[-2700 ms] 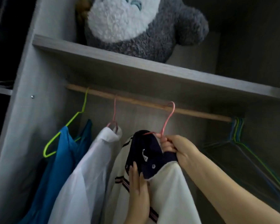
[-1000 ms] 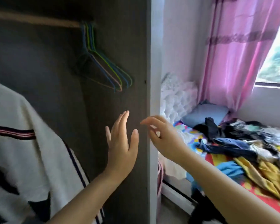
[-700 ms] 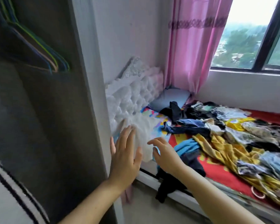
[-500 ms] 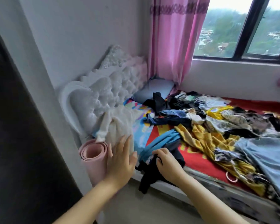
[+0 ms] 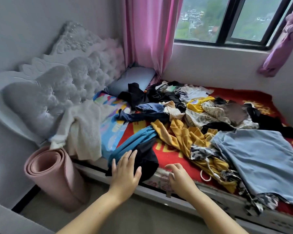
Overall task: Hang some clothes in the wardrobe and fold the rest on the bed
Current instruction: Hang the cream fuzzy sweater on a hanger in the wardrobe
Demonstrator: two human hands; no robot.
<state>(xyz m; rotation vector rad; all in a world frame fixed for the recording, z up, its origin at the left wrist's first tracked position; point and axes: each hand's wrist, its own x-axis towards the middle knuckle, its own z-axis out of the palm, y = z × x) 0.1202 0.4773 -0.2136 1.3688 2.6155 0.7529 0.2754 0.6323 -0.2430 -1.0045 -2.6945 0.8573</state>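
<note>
Person, having turned from the wardrobe, is now reaching over the bed's (image 5: 161, 180) near edge, left hand (image 5: 125, 173) flat-fingered, right hand (image 5: 180, 176) loosely curled, both empty, the black garment (image 5: 146, 157) lying just ahead: next piece being chosen.

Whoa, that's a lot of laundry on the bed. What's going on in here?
A person is sorting clothes. Both hands reach toward the near edge of the bed, where a jumbled pile of clothes lies unfolded. The left hand, fingers spread, is over a black garment beside a teal one. The right hand, fingers loosely curled, holds nothing. Nothing looks folded yet.
</note>
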